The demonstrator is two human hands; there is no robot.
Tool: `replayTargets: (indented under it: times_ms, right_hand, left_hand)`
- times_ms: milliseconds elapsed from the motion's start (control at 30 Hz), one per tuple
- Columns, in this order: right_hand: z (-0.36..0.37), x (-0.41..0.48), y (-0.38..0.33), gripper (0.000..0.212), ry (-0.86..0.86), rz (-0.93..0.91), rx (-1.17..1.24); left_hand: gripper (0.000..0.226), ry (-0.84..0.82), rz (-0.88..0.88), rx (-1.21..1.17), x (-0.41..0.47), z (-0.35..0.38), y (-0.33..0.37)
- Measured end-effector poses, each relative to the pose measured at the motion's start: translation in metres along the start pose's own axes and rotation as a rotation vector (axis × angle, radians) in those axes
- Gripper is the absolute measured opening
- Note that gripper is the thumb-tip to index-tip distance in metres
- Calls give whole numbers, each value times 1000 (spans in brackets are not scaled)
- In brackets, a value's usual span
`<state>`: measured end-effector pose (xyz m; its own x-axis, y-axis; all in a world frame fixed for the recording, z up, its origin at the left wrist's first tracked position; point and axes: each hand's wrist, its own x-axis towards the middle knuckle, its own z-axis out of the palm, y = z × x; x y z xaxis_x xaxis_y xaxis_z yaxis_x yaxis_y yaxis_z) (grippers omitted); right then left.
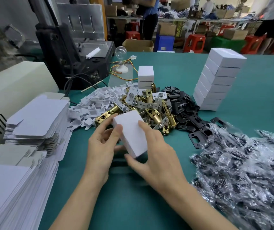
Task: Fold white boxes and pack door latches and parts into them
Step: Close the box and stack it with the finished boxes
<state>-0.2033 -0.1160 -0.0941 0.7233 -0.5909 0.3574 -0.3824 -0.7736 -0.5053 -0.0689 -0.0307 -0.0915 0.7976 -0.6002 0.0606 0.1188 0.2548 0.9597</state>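
Both hands hold a folded white box (129, 130) just above the green table (174, 67). My left hand (99, 150) grips its left side, thumb on top and fingers underneath. My right hand (158, 156) clasps its right side and near end. Behind the box lies a heap of brass door latches (151, 107). Black metal plates (184, 108) spread to the right of the latches, white cardboard inserts (98, 100) to their left. Clear bags of black parts (242, 165) are piled at the right.
Flat unfolded box blanks (38, 120) are stacked at the left, more (11, 185) nearer me. A tall stack of finished boxes (217, 80) stands at the back right, a short stack (145, 77) behind the latches. A black machine (69, 52) and a bulb (120, 52) sit at the back left.
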Motion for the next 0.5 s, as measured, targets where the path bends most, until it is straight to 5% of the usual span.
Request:
replayTargets:
  times_ms: [133,200,500]
  right_hand:
    - [-30,25,-10,70,2,191,662]
    - [-50,55,-10,65,22,265,799]
    - [-62,267,28,77,108,225,-220]
  left_hand:
    - [54,-144,17,-169,-2,2,6]
    - [50,-139,5,-138,-3,3,7]
    - [43,-203,20,-80,-2,2,-2]
